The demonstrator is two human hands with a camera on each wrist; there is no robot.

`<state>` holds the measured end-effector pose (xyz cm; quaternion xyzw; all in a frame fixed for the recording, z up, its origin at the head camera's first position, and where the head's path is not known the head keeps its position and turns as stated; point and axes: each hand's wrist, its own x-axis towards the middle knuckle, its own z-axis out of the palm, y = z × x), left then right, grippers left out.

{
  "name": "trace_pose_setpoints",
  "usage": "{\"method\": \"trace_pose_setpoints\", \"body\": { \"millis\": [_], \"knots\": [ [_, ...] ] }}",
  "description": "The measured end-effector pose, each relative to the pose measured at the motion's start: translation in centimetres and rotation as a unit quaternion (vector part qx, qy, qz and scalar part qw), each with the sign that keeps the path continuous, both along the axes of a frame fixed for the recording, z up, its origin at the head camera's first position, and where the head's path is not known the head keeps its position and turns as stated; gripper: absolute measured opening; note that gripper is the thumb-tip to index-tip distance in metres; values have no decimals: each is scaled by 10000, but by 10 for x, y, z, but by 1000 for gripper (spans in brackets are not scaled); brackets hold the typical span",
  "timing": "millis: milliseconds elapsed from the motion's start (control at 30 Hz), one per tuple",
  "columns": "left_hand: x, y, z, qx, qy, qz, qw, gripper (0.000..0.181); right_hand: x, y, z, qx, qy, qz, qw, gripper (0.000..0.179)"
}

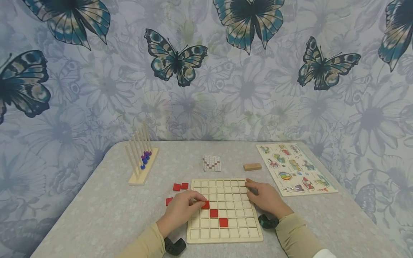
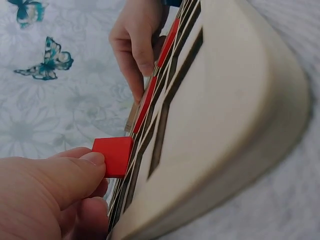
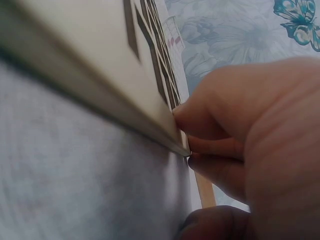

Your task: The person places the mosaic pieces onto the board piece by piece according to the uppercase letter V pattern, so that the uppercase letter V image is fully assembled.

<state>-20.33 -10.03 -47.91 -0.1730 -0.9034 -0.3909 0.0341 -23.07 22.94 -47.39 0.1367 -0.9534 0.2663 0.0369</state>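
Note:
My left hand pinches a red square tile between thumb and fingers. In the left wrist view the tile stands tilted, its edge right at the grid of a pale wooden board. Two more red tiles, one and another, lie in squares of the grid, forming a diagonal. My right hand grips the board's right edge near the far corner, the thumb over the top and fingers against the side.
Loose red tiles lie left of the board. Behind it stands a small pattern card, with a wooden block to its right. A peg stand with blue and purple beads is at left, a picture puzzle board at right.

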Motion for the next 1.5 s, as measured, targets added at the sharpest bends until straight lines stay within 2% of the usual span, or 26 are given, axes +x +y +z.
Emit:
{"method": "trace_pose_setpoints", "body": {
  "millis": [300,800,1033,1500],
  "knots": [
    [-1,2,-2,31,5,-84,10000,8,0,1,-1,8,-11,-14,10000,43],
    [-2,5,0,-412,20,-12,9991,10,-3,3,-2,68,-30,-63,10000,43],
    [-4,5,-2,-571,138,3,9983,10,-2,2,0,47,-25,-72,10000,43],
    [-1,6,-1,-524,45,50,9986,13,-2,1,0,48,-37,-61,10000,43]
  ]
}}
